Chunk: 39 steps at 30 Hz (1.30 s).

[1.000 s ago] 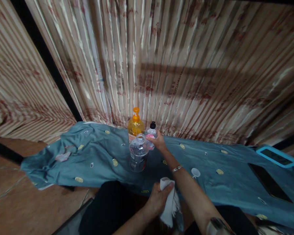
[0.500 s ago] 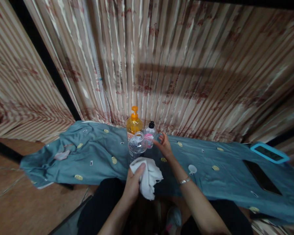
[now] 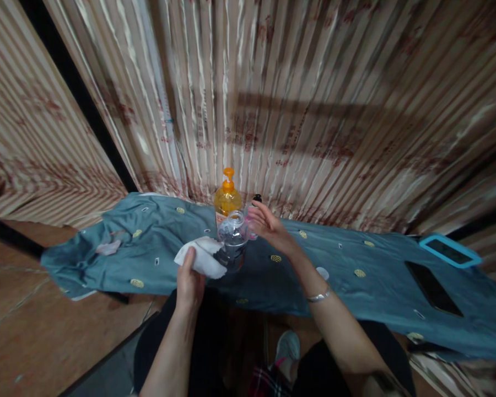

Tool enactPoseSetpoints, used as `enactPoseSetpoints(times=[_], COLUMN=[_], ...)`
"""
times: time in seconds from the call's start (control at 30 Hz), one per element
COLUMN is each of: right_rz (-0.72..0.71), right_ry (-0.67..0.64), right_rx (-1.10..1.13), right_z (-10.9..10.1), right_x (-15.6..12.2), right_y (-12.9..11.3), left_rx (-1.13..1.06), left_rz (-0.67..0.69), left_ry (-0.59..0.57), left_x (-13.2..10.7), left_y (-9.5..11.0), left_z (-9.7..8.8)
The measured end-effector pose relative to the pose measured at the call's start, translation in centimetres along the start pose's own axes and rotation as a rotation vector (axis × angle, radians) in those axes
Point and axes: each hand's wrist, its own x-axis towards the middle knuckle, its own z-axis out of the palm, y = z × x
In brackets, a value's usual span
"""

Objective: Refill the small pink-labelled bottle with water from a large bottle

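Observation:
My left hand (image 3: 190, 281) pinches a white cloth (image 3: 202, 257), held out just left of a clear, uncapped plastic bottle (image 3: 233, 242). The bottle stands upright at the near side of the cloth-covered surface (image 3: 301, 286). Behind it is a pump bottle (image 3: 227, 199) of yellow liquid with an orange pump. My right hand (image 3: 270, 227) has its fingers stretched out and bent a little, in front of a small bottle with a black cap (image 3: 257, 199) and pink label. The fingers hide much of that bottle; whether they touch it is unclear.
A round whitish lid (image 3: 322, 273) lies beyond my right wrist. Further right are a dark phone (image 3: 433, 288) and a blue-framed digital clock (image 3: 450, 251). A crumpled pale scrap (image 3: 108, 247) lies at left. A pleated curtain (image 3: 273, 110) hangs behind, with a black post (image 3: 78, 94).
My left hand has moved left with the cloth, away from the front of the clear bottle. My right hand has shifted left and up, now covering part of the black-capped bottle.

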Motion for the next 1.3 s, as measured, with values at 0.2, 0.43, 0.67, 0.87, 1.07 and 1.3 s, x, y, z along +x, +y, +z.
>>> enactPoseSetpoints(times=[0.2,0.43,0.67,0.87,1.07,1.3], right_rz=[0.089,0.104,0.068,-0.031,-0.066,-0.070], right_ry=[-0.056,0.057,0.018,-0.041,0.144,0.094], right_rx=[-0.064,-0.194,-0.253,-0.346,-0.495,-0.643], right_z=[3.6,6.8,8.2,5.2,1.6,2.7], right_x=[-3.9,-4.4,-5.1,-4.8,1.2,11.5], right_y=[5.5,8.4,7.1,4.1,-0.6,-1.7], left_rx=[0.126,0.390,0.489,0.772,0.798,0.687], left_rz=[0.002,-0.033,0.095,0.285,0.346,0.285], left_ry=[-0.022,-0.128,-0.154,-0.213,-0.183,-0.123], left_x=[0.6,0.2,0.0,-0.3,-0.3,-0.6], left_y=[-1.4,-3.4,-3.2,-3.2,-3.2,-2.8], left_z=[-0.4,-0.3,-1.2,-1.3,-0.9,-0.6])
